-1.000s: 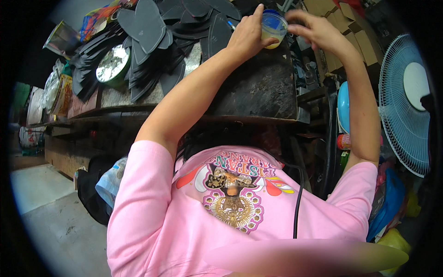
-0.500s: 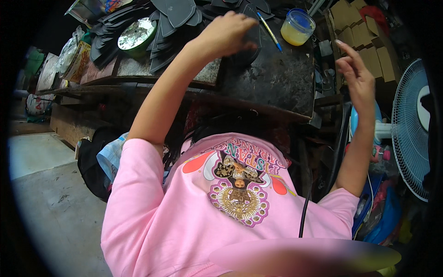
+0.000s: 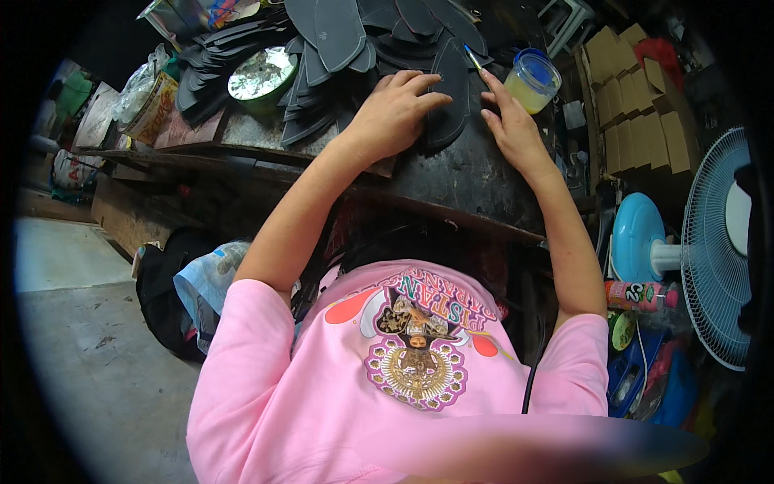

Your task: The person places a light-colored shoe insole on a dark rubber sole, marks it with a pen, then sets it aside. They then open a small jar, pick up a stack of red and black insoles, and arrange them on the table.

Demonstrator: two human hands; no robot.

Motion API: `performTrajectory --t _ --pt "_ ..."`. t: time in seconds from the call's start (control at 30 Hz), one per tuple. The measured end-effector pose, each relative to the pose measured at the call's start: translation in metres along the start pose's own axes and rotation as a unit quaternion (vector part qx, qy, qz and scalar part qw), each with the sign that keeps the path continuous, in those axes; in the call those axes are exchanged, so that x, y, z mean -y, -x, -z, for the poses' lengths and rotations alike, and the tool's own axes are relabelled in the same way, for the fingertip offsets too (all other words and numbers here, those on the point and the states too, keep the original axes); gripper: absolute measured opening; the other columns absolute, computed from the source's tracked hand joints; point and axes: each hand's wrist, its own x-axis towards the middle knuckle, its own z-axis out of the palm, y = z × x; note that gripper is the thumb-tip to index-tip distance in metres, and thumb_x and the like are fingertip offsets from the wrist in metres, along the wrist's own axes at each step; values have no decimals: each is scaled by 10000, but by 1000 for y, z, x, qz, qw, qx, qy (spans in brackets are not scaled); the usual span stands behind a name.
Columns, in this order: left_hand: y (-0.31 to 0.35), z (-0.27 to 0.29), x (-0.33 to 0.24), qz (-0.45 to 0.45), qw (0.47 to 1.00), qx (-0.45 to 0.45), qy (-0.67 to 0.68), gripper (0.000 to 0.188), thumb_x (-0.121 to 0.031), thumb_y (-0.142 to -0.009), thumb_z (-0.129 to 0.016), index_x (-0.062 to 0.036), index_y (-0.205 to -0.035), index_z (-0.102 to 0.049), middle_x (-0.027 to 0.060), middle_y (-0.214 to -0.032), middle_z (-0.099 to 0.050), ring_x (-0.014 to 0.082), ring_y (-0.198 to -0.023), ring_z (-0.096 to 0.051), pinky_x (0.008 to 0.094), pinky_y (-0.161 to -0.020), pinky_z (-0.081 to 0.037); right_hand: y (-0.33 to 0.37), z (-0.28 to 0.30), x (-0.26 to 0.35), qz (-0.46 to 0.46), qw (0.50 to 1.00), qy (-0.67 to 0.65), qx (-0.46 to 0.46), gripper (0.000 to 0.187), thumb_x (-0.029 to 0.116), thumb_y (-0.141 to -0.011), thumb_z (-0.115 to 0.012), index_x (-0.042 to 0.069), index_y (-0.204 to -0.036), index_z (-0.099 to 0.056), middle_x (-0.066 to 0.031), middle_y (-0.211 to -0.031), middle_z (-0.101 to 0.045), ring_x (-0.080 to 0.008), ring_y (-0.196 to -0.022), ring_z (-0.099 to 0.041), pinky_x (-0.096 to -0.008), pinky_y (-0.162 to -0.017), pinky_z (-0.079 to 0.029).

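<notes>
My left hand is at the left edge of a black sole-shaped piece, its fingers extended and nothing seen in them. I cannot tell how firmly it rests there. My right hand is over a blue-and-yellow pen, index finger stretched along it and thumb apart. The pen's lower part is hidden under that hand. Beyond both hands, black sole pieces with thin pale outlines lie in overlapping piles. Just right of my right hand stands a clear jar of yellowish stuff with a blue rim.
A green round tub with a silvery top sits among the piles on the dark worktable. Stacked brown cardboard pieces stand to the right, above a white-and-blue fan. A pink-labelled bottle is beside the fan.
My right hand has swung left and inward from beyond the table's right edge to the pen. My left hand has come down nearer the sole piece. The view has shifted slightly.
</notes>
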Motion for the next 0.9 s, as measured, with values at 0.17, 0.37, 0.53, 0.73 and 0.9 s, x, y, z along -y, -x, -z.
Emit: performTrajectory --t 0.17,0.37,0.53,0.73,0.9 --pt "-2 1 -1 -7 999 48 -2 521 -33 -731 -693 -194 -1225 -668 86 -1417 -523 324 -1359 -423 466 -1130 -341 0 -2 -5 -7 998 -39 -56 627 17 -946 -574 165 -1515 -358 -136 -1320 -610 -257 -1167 -637 -370 -988 -478" --pt "-18 25 -23 -43 983 -133 120 341 15 -839 -644 -115 -1151 -688 94 -1131 -671 276 -1117 -617 390 -980 -466 9 17 13 25 984 -114 -137 518 276 -1021 -525 115 -1492 -385 -114 -1215 -659 -228 -1103 -646 -355 -977 -483" --pt "-38 50 -62 67 830 -294 469 187 -50 -981 -595 3 -1156 -636 28 -977 -686 74 -841 -621 229 -744 -494 36 47 40 110 941 -240 -210 683 345 -996 -574 33 -1525 -275 -110 -1319 -581 -196 -1063 -640 -327 -941 -495" --pt "-72 1 -87 143 741 -89 650 320 -162 -991 -618 20 -1249 -569 50 -1045 -672 94 -936 -614 253 -817 -513 97 64 68 -93 940 -263 -195 915 -65 -873 -683 110 -1577 -125 -52 -951 -670 -83 -815 -637 -208 -764 -519" --pt "-59 -50 -103 127 848 140 495 710 -139 -897 -736 33 -1464 -344 124 -1297 -585 171 -1215 -549 322 -1045 -446 133 48 66 -208 917 -296 -170 918 -67 -883 -662 165 -1589 -123 3 -776 -591 -24 -634 -504 -152 -572 -429"
